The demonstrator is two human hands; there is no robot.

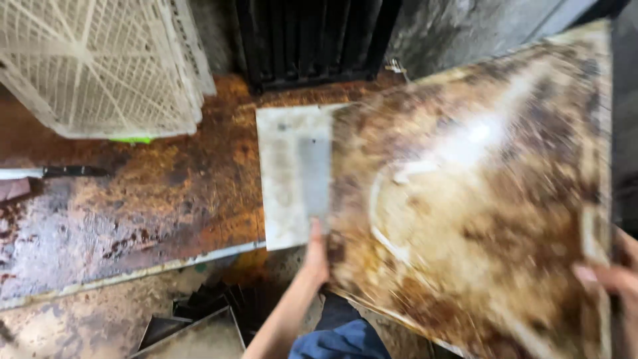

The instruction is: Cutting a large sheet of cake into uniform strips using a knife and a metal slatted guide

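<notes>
Both hands (465,262) grip edges of large greasy brown-stained tray (478,179) (blurred), tilted over workbench (133,206).

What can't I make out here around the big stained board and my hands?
- Stained board, head view: motion blur smears its surface; right and bottom edges cut off by the frame.
- Right hand, head view: mostly past the frame edge, so its grip is unclear.
- Left hand, head view: fingertips hidden behind the board's edge.
- Knife, head view: one end cut off at the left edge.
- White slab, head view: right part covered by the board.
</notes>
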